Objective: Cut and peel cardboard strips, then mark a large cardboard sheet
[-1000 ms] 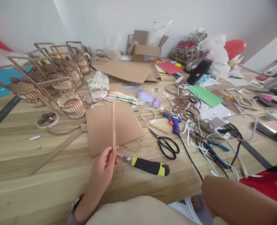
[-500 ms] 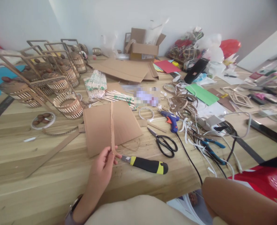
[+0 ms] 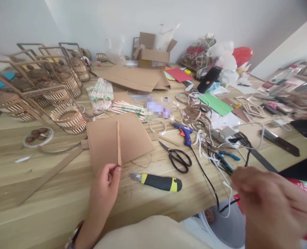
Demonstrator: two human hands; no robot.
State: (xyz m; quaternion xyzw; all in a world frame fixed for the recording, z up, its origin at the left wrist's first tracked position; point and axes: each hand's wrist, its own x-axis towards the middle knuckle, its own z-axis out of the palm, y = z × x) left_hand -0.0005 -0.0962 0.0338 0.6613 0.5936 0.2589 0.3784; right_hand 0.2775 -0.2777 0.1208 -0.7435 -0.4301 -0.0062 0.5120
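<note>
So the left hand (image 3: 105, 183) has a thin cardboard strip (image 3: 118, 143) by its near end, thumb pressed against the fingers, no real gap there. The strip sits over the brown cardboard sheet (image 3: 98, 138), and its long axis runs pretty much straight away from the person, with the far tip aimed toward the back of the table and leaning just a hair left. Can't tell if it's lying flat on the sheet or floating a bit above it.

The right hand (image 3: 270, 200) is a blurry mess over by the table's near edge, on the right, above the bin (image 3: 223, 224). Fingers look bunched in, but whether they've got hold of anything, can't tell.

Just right of the left hand there's a cutter (image 3: 161, 182) lying crosswise, blade end pointing left toward that hand, so roughly square to the strip. Past it, the black-handled scissors (image 3: 179, 160) lie with tips pointing away and leftward, and the blue glue gun (image 3: 186, 133) is just beyond, its nozzle also aimed off to the far left.
</note>
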